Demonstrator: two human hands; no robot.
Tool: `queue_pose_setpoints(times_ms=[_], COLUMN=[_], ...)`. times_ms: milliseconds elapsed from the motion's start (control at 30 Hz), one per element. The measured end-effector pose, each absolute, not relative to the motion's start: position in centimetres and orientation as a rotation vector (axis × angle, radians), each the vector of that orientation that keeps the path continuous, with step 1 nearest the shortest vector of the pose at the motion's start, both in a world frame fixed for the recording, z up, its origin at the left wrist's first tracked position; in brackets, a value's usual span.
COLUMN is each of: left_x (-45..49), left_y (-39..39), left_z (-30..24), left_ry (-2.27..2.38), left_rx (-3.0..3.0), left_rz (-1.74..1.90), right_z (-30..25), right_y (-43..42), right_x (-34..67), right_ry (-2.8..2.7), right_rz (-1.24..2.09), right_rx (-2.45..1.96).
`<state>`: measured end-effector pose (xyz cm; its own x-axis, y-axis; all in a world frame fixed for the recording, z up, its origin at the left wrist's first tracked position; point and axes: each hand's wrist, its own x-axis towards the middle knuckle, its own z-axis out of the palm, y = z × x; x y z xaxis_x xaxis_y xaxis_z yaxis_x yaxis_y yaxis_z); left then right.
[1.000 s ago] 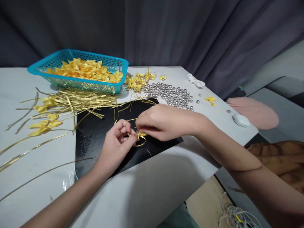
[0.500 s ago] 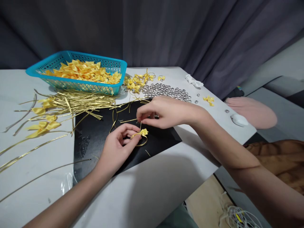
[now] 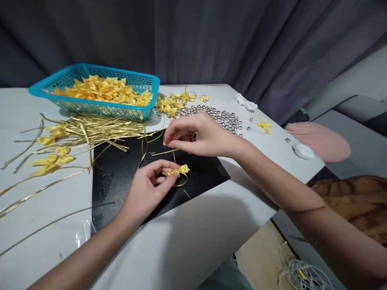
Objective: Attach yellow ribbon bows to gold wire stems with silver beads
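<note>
My left hand [image 3: 151, 183] is closed in a pinch on a small yellow ribbon bow [image 3: 184, 169]. A loop of gold cord [image 3: 181, 184] hangs below the bow, over the black mat [image 3: 205, 177]. Above and beyond it, my right hand [image 3: 196, 135] has thumb and forefinger pressed together. A thin gold strand [image 3: 174, 156] rises from near the bow toward the right hand; the fingers seem to grip its end, partly hidden.
A blue basket [image 3: 90, 105] of yellow ribbon pieces stands at the back left. Before it lie a pile of gold cords [image 3: 105, 128] and yellow bows [image 3: 53, 161]. Silver beads [image 3: 226, 119], finished-looking bows [image 3: 172, 104], a white cloth [image 3: 245, 102] and a white mouse [image 3: 303, 151] lie right.
My right hand has moved up and to the left, away from the bow, drawing the gold strand. My left hand keeps its pinch on the bow, almost still.
</note>
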<state>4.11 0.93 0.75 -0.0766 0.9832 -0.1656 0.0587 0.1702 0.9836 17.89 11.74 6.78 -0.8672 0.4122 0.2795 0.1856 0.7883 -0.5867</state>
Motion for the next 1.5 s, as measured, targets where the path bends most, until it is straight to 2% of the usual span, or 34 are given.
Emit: queue_pose_setpoints(times_ms=[100,300,467,700,933,1067,1333,1500], left_x=[4.1,4.2,4.1,4.1,4.1,4.2,4.2,3.9], left_y=[0.9,0.8,0.8,0.8,1.0,1.0,1.0,1.0], left_z=[0.9,1.0,1.3,1.1,0.3,0.0,0.2,-0.2], left_ry=[1.384,1.358,1.422,1.466,1.345,1.268,1.269,1.285], left_rx=[1.082,1.084,1.151,1.135,1.225,1.064,0.983,1.129], left_rz=[1.113,1.163,1.208,1.150,1.275,1.251,1.164,1.143], right_z=[6.3,5.9,6.0,5.4,3.5,3.6,3.7,3.0], right_y=[12.0,12.2,11.5,11.2,12.6,13.1,13.5,14.0], right_x=[17.8,17.7,17.2,16.9,16.4,16.6,17.9,17.8], right_ry=[-2.517,-2.595,-2.540,-2.440,-2.296,-2.233,-2.054,-2.074], right_rz=[0.864,0.694,0.852,0.914,1.349,1.599,1.681,1.652], right_rx=[-0.480,-0.368,-0.363,-0.593,-0.696,-0.819,-0.940,-1.024])
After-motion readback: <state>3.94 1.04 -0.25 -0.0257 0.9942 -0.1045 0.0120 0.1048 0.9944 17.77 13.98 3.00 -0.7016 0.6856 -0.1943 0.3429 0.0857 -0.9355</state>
